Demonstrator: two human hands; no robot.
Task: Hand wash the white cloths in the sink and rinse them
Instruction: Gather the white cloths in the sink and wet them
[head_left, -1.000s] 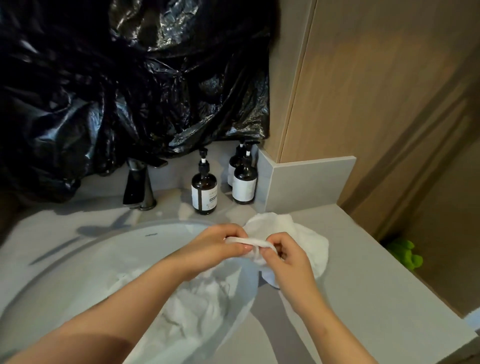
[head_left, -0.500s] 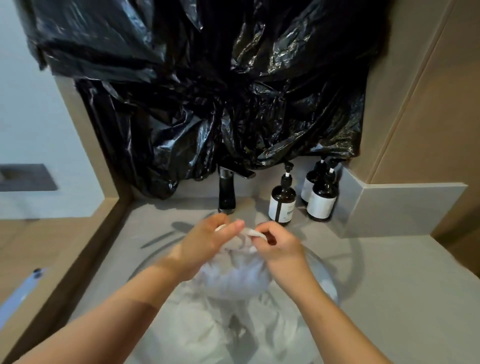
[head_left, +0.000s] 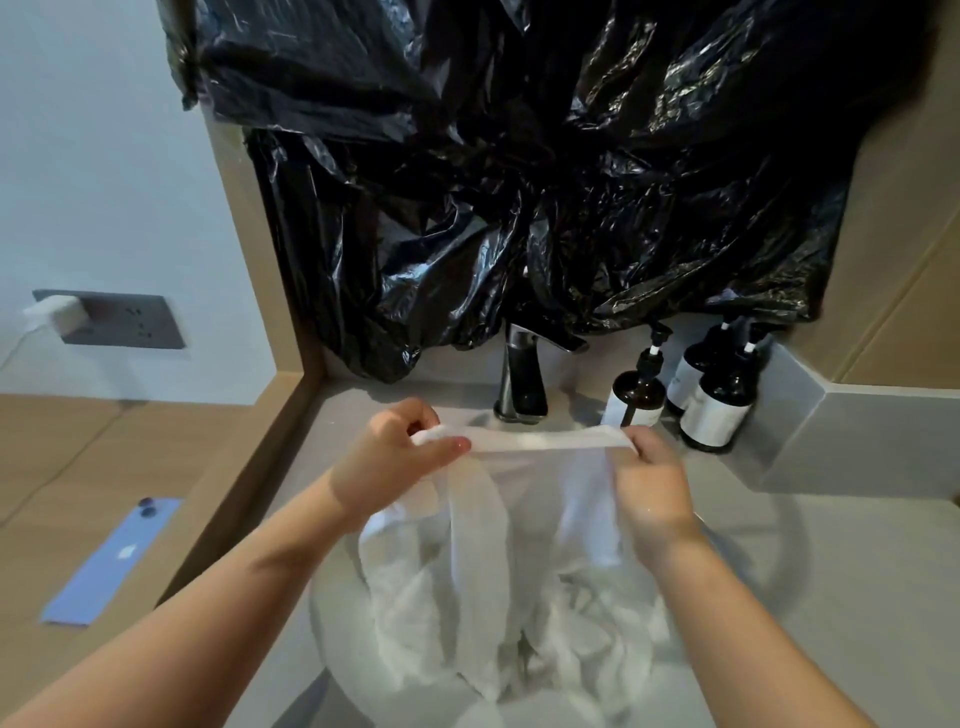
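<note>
1. White cloth (head_left: 540, 442) is hanging over the sink (head_left: 332, 587); we are stretching its top edge into a taut band between our two hands while the rest is drooping into the basin.
2. Our left hand (head_left: 395, 452) is pinching one end, its grip clamped on the edge with thumb and curled fingers.
3. Our right hand (head_left: 649, 483) is holding the other end, its grip likewise clamped on the fabric.
4. More white cloths (head_left: 597, 623) are lying crumpled in the basin below.
5. We are facing a dark faucet (head_left: 519, 379) standing at the back of the sink, with three brown pump bottles (head_left: 636, 400) standing just to its right on the grey worktop (head_left: 857, 597).
6. Black plastic sheeting (head_left: 519, 182) is hanging over the wall above the faucet.
7. A lilac phone (head_left: 114, 561) is lying on the wooden ledge (head_left: 52, 467) to our left, and a white charger (head_left: 57, 314) is sitting in the wall socket (head_left: 130, 322).
</note>
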